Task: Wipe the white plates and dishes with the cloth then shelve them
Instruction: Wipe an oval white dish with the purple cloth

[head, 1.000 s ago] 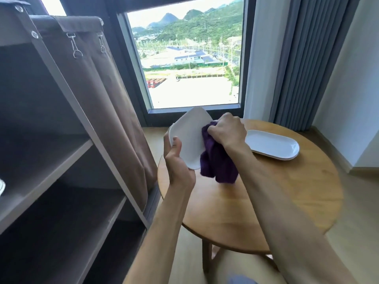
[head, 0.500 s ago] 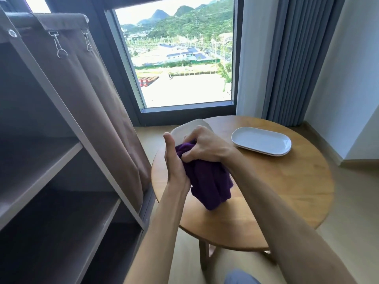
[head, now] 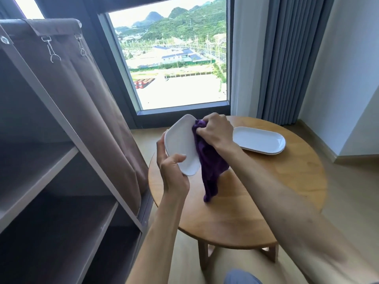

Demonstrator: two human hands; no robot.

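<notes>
Left hand (head: pixel 171 171) at 9 o'clock, thumb curled over something held. Right hand (head: pixel 215 131) at 3 o'clock, fingers bunched tight, arms reaching forward.

- Shelf (head: pixel 51 181) stands left of the desk (head: pixel 256 201).
- Stacked dishes (head: pixel 259 140) lie on the desk's far right.
- Held plate (head: pixel 180 144) is over the desk's left edge, cloth (head: pixel 209 167) touching its right.
- Window (head: pixel 174 58) is far behind.

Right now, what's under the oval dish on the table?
The oval dish rests on a second white dish's rim, on the round table. Anything beneath stays hidden.
</notes>
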